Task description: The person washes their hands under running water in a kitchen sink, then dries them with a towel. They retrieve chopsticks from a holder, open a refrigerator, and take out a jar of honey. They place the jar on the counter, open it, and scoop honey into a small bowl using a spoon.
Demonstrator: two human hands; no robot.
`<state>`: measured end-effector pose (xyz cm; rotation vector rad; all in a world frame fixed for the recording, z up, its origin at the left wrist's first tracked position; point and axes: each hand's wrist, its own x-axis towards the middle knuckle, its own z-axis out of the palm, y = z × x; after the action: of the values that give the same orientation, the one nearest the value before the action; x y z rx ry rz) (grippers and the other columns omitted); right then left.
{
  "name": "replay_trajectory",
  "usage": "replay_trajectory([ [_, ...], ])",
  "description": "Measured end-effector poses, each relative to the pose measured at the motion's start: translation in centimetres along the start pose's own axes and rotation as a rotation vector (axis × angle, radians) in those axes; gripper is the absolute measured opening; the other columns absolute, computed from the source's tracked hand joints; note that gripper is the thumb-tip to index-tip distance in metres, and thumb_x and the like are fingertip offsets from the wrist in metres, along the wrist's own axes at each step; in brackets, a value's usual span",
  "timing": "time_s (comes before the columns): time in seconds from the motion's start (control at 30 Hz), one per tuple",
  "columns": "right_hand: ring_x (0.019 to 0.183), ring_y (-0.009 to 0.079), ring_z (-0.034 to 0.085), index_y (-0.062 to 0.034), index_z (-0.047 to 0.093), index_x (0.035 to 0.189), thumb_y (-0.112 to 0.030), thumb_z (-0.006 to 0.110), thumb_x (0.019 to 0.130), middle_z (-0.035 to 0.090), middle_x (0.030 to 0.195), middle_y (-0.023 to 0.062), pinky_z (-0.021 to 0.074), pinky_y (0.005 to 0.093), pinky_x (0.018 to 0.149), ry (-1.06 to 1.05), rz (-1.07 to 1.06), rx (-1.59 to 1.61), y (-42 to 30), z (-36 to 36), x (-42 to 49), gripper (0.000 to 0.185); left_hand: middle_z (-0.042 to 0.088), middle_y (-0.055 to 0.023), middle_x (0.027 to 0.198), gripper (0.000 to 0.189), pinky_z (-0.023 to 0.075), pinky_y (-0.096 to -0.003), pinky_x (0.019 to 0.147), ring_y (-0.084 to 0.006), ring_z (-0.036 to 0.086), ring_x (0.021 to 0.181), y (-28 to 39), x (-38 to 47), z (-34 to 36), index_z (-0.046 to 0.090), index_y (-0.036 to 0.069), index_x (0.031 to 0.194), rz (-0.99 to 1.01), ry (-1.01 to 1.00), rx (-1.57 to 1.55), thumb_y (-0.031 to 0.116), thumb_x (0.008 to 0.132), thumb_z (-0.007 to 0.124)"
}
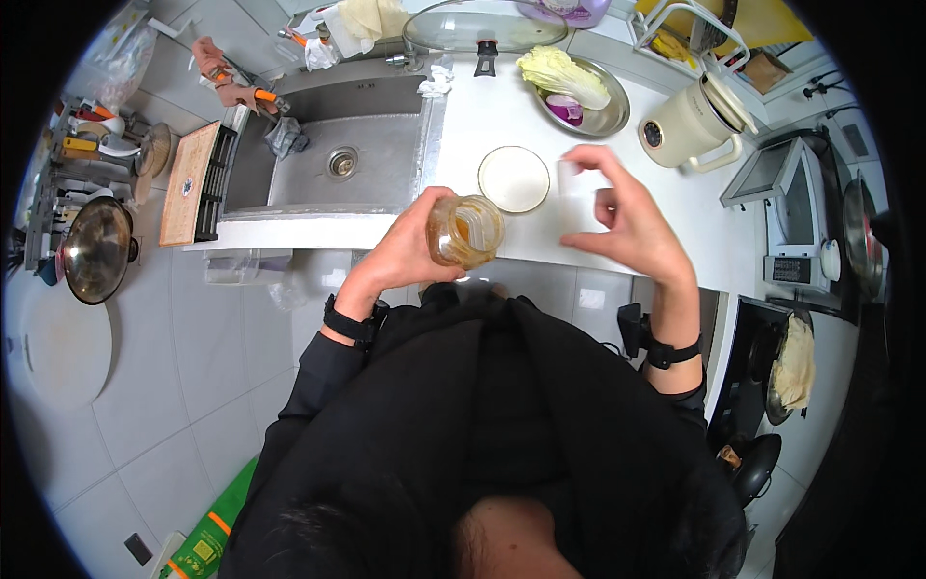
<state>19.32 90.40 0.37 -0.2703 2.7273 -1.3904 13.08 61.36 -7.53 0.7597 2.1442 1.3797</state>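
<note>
My left hand [414, 242] grips a glass jar [466, 231] above the counter's front edge. Its mouth is uncovered, and orange-brown residue coats its inside. A round, pale lid or shallow dish [514, 179], I cannot tell which, lies on the white counter [470, 123] just beyond the jar. To the right, my right hand [622, 217] is held over the counter with thumb and forefinger spread in a curve; a faint blur lies between them, and no held object can be made out.
A steel sink [343, 163] is on the left. Farther back, a metal bowl [615, 108] holds cabbage [564, 76] and a cut purple onion [564, 108]. A cream kettle [694, 123] stands at right, near a microwave oven [792, 210]. A glass pan lid [485, 29] rests at the back.
</note>
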Motion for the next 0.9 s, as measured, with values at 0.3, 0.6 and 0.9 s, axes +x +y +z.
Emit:
replay_trajectory([
  [0.3, 0.08, 0.0107, 0.056, -0.0092, 0.047, 0.129, -0.009, 0.083, 0.07, 0.06, 0.101, 0.0036, 0.0454, 0.0255, 0.069, 0.435, 0.603, 0.411, 24.6, 10.0, -3.6, 0.069, 0.052, -0.01, 0.127, 0.088, 0.0425, -0.0377, 0.103, -0.0255, 0.052, 0.121, -1.3, -0.8, 0.5, 0.041, 0.011, 0.132, 0.084, 0.215, 0.027, 0.007, 0.057, 0.088],
  [0.6, 0.08, 0.0169, 0.058, -0.0038, 0.048, 0.13, -0.035, 0.064, 0.087, 0.06, 0.091, 0.0067, 0.0497, 0.0325, 0.073, 0.622, 0.734, -0.101, 29.3, 9.0, -5.7, 0.055, 0.05, -0.0118, 0.133, 0.09, 0.0418, -0.0399, 0.104, -0.0293, 0.051, 0.124, -1.3, 0.3, 1.3, 0.042, 0.01, 0.132, 0.156, 0.356, 0.158, 0.009, 0.056, 0.09],
  [0.9, 0.063, 0.0124, 0.049, -0.0009, 0.057, 0.093, -0.035, 0.033, 0.104, 0.056, 0.078, 0.0035, 0.044, 0.0266, 0.063, 0.598, 0.203, 0.516, 6.7, -2.6, -5.0, 0.043, 0.045, -0.0122, 0.138, 0.097, 0.0407, -0.0392, 0.108, -0.025, 0.048, 0.128, -0.6, 1.2, 0.3, 0.036, 0.01, 0.134, 0.123, 0.417, 0.216, 0.007, 0.054, 0.091],
])
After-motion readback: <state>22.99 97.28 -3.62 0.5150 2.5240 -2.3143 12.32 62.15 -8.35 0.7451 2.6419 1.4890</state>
